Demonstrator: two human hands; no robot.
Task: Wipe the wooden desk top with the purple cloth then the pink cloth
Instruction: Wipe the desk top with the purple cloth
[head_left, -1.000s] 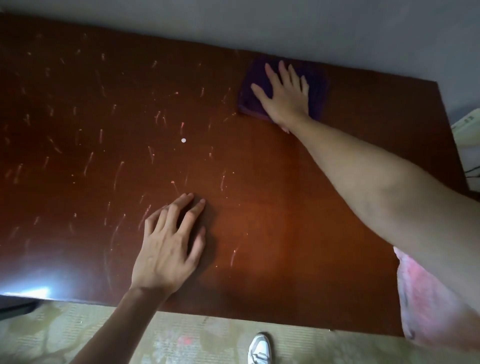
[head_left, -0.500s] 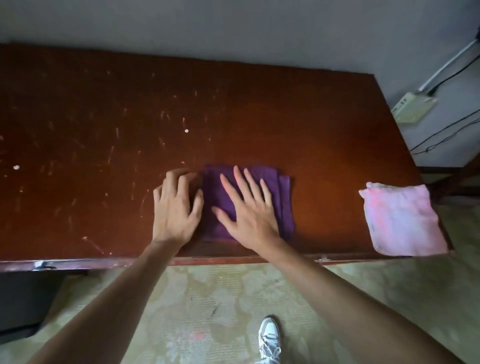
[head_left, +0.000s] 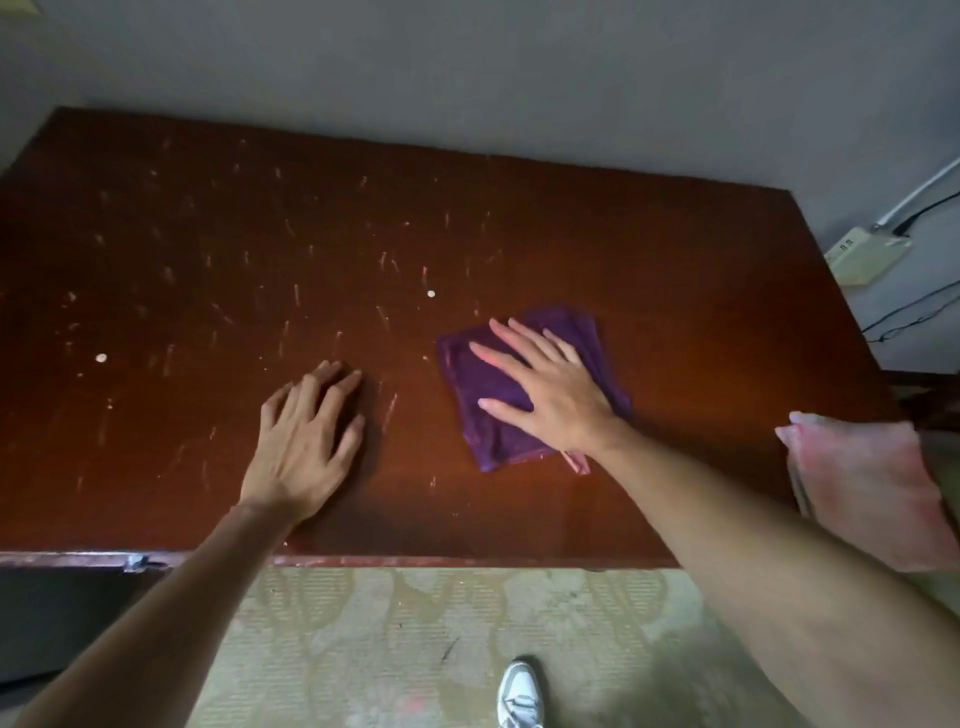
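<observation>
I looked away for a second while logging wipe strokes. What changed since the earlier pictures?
The right hand swept the purple cloth from the far edge to the near edge, then partway back out. Left hand stays flat on the desk; pink cloth untouched.

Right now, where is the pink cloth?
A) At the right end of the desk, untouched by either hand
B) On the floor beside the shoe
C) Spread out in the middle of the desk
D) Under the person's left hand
A: the pink cloth lies at the desk's right end, while the right hand presses the purple cloth and the left hand rests flat on bare wood.
</observation>
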